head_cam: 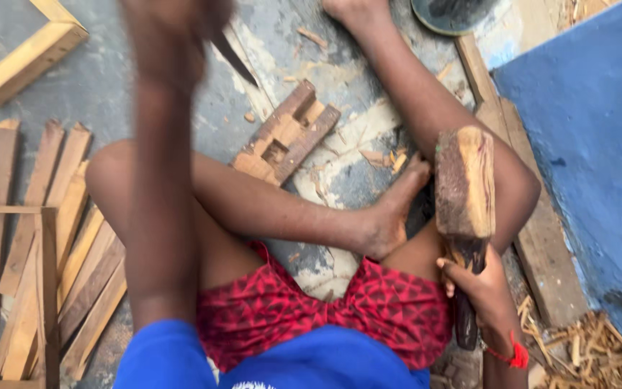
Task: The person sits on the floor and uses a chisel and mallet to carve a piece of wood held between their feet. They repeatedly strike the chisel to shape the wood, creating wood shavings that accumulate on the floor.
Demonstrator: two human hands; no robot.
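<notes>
I sit on the floor with my legs folded. My right hand [478,292] grips the dark handle of a wooden mallet [464,184], whose thick head stands upright over my right knee. My left hand [170,25] is raised at the top of the view, blurred, and closed on a chisel [234,59] whose dark blade points down to the right. A carved wooden block [288,133] with cut notches lies on the floor in front of my legs, below the blade.
Wooden slats [52,238] lie in a pile at the left. An angled wooden frame piece [26,57] sits at the top left. A long plank [541,245] and a blue wall [599,158] border the right. Wood shavings [592,349] lie at the bottom right.
</notes>
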